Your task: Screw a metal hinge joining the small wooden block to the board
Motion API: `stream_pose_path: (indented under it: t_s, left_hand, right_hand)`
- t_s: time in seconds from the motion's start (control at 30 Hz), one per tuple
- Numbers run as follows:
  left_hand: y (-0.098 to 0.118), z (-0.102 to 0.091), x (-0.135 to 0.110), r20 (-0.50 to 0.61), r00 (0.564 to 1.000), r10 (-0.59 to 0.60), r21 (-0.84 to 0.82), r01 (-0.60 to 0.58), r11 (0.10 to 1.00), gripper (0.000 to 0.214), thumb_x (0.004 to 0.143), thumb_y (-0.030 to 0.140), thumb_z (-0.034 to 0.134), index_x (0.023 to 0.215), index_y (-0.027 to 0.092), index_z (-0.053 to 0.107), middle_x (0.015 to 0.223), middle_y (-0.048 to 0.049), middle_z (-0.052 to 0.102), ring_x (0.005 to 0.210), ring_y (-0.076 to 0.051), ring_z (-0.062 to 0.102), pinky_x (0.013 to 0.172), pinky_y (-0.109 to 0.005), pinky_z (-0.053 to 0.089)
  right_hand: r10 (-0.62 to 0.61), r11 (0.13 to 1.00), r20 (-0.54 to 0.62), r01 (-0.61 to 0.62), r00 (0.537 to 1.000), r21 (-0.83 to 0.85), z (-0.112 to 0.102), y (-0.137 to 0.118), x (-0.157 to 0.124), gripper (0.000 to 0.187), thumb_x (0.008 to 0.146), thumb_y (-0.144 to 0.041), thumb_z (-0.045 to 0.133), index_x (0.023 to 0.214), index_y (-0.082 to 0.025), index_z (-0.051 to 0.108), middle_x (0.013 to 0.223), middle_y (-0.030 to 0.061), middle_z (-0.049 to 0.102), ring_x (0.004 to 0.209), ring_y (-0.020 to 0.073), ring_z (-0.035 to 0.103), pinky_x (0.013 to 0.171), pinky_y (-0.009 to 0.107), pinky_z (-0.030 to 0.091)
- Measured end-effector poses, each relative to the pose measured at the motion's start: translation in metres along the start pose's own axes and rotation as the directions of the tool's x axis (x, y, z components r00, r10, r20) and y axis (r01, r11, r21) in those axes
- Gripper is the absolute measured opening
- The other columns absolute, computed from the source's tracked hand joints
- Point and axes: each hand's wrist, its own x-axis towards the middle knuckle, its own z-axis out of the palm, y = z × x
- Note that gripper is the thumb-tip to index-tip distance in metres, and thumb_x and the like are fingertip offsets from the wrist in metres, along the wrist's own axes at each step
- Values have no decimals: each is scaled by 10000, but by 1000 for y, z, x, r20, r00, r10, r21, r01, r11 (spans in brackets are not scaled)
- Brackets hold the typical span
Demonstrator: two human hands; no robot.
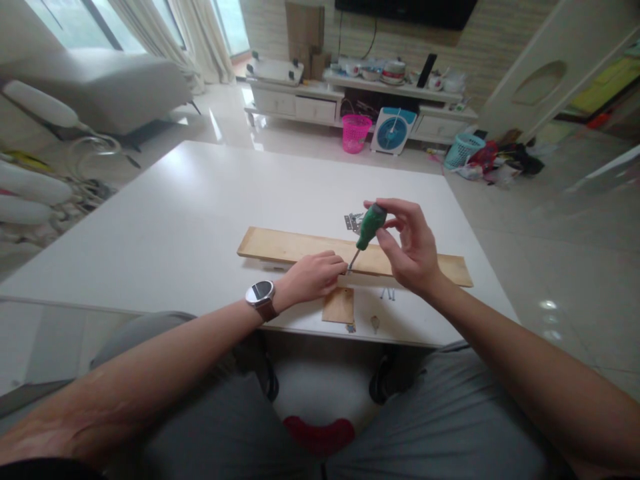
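My right hand [407, 243] is closed around the green handle of a screwdriver [371, 227], which slants down to the left. Its tip meets the front edge of a long wooden board [280, 245] that lies across the table. Close by the tip, my left hand [320, 272] rests on the board's front edge, its fingers closed near a small metal piece too small to make out. A small square wooden piece [339, 307] lies just in front of the board. Several screws [388, 294] lie to its right, and metal hinges [353, 222] lie behind the board.
The white table [200, 193] stretches away to the left and back. A small key-like metal item [375, 325] lies near its front edge. Beyond stand a pink basket [356, 133], a blue fan [393, 130] and a low white cabinet [315, 109]. Chairs [37, 183] stand at the left.
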Motion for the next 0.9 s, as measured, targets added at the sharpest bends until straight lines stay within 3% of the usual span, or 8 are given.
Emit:
stream_pose_path:
  t_s: [0.2,0.4,0.63,0.8,0.9]
  left_hand:
    - [0,0,0,-2,1000,1,-2,-1,1000,145,958,98,578,1032,200,649,1050,-80,731,997,-241,642,799,-353,519]
    - [-1,2,0,-20,1000,8,4,-8,1000,147,962,98,581,1038,204,648,1048,-76,733,994,-237,644,794,-347,510]
    - [1,-2,1,-7,1000,5,-2,-5,1000,137,969,100,575,1030,197,651,1052,-82,734,994,-240,646,799,-352,515]
    - [2,-2,1,3,1000,0,3,0,1000,137,972,99,574,1036,191,651,1061,-84,736,1003,-240,648,799,-352,516]
    - [2,-1,1,1,1000,-5,5,5,1000,139,966,95,577,1031,194,649,1059,-83,737,1002,-239,649,791,-347,511]
  right_hand:
    - [-51,997,-67,47,996,-55,-1,3,3,428,929,-314,816,1308,-354,619,1143,10,691,986,204,699,748,363,636]
    - [-59,998,-16,59,998,-12,-1,2,-1,418,1018,-240,665,1408,-365,582,1347,50,711,1210,240,728,835,398,657]
    - [-106,992,-66,100,992,-83,-3,-1,4,375,939,-306,810,1283,-359,670,1096,29,711,1009,235,704,731,377,631]
    - [-44,999,-12,44,999,-18,-5,-1,2,361,1041,-282,639,1393,-358,655,1296,54,741,1145,250,729,848,418,639]
    - [-36,999,-14,36,999,-22,-6,0,2,357,1044,-265,622,1389,-354,652,1254,49,750,1114,242,741,844,417,640]
